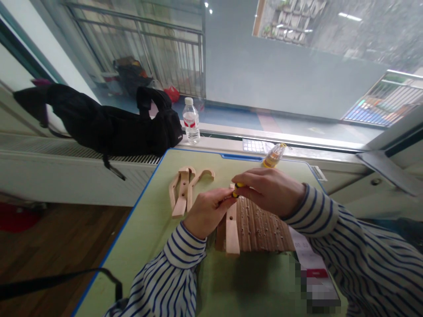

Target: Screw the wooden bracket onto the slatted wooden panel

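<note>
My right hand (pixel 264 189) is closed around a small yellow-and-black screwdriver (pixel 237 190); its shaft is hidden. My left hand (pixel 209 209) meets it from the other side, thumb and fingers pinched at the tool's lower end. What those left fingertips hold is hidden. Just below both hands, a pale wooden hook (pixel 232 233) with a dark hole lies along the left part of a brown corrugated cardboard block (pixel 261 224). Many small holes dot the block's top. To the left, several more wooden hooks (pixel 183 189) lie together on the green table (pixel 158 237).
A small bottle of yellow liquid (pixel 274 155) stands at the table's back edge. Behind it are a water bottle (pixel 191 121) and a black bag (pixel 122 125) by the window. A white box or sheet (pixel 306 251) lies under my right forearm. A black strap (pixel 66 278) crosses lower left.
</note>
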Demonstrator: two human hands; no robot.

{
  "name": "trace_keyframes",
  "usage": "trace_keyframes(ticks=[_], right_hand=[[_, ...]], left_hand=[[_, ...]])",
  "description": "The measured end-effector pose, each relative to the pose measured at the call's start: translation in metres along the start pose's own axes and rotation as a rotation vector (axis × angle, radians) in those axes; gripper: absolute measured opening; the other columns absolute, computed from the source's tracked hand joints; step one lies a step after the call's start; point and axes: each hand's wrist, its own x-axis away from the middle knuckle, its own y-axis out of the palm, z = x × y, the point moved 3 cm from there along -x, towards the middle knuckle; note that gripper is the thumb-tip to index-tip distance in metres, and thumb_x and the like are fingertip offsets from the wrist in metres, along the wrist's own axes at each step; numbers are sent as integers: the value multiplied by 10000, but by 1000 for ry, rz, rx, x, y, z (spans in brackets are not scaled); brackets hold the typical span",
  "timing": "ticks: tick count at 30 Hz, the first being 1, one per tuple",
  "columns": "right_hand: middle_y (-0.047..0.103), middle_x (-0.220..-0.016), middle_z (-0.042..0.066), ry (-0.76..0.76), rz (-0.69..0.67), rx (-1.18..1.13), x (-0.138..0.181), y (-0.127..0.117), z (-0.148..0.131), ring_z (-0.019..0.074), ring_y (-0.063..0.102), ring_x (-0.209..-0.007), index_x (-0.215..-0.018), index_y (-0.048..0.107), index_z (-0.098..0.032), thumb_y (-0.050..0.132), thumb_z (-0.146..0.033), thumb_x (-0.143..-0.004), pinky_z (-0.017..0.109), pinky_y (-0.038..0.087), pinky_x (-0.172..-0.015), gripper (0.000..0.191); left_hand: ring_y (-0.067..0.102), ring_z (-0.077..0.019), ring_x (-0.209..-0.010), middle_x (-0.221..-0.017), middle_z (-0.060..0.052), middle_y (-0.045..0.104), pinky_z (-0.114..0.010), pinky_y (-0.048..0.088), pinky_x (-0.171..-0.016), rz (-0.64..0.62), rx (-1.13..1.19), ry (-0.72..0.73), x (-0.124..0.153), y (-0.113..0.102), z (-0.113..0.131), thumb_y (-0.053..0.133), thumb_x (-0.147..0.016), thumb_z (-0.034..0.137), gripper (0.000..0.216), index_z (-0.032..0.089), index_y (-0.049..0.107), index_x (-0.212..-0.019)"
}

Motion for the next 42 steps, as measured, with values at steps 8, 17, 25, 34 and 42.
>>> trace_keyframes(ticks=[8, 17, 25, 34, 42], right_hand=[[643, -1022, 103, 13, 19, -48, 1, -2, 1, 181, 598, -922, -1130, 550, -149, 441, -311, -880, 310, 455, -770, 317], [653, -950, 85, -83, -18, -76, -5, -6, -3, 157, 596, -881, -1018, 598, -136, 424, -208, -883, 285, 448, -756, 232], [650, -901, 80, -67, 65, -72, -5, 2, -1, 145, 596, -821, -969, 601, -128, 430, -259, -895, 265, 451, -724, 228], [646, -871, 71, -23, 128, -13, -3, 6, 0, 138, 592, -769, -961, 594, -140, 423, -322, -896, 256, 449, -691, 259], [647, -887, 69, 14, 185, -42, -1, 13, 1, 139, 588, -779, -1006, 584, -135, 439, -317, -887, 263, 449, -701, 261]], left_hand=[[559, -86, -585, -762, 22, 687, -199, 440, -565, 71, -59, -40, 1, 1, -4, 630, -780, 292, 193, 209, 672, -950], [617, -121, -749, -862, 10, 698, -229, 474, -698, 42, -62, -20, 0, 0, -5, 621, -791, 258, 164, 221, 667, -944], [624, -146, -835, -915, -4, 696, -270, 482, -762, 1, -28, -6, 0, -1, -8, 579, -823, 268, 174, 229, 660, -972], [610, -133, -815, -894, -2, 686, -251, 474, -739, -32, 20, -18, -1, -3, -6, 534, -846, 233, 180, 221, 657, -976], [564, -112, -617, -696, 3, 641, -223, 451, -590, 44, -106, -45, 2, -2, -4, 594, -797, 282, 204, 186, 656, -966]])
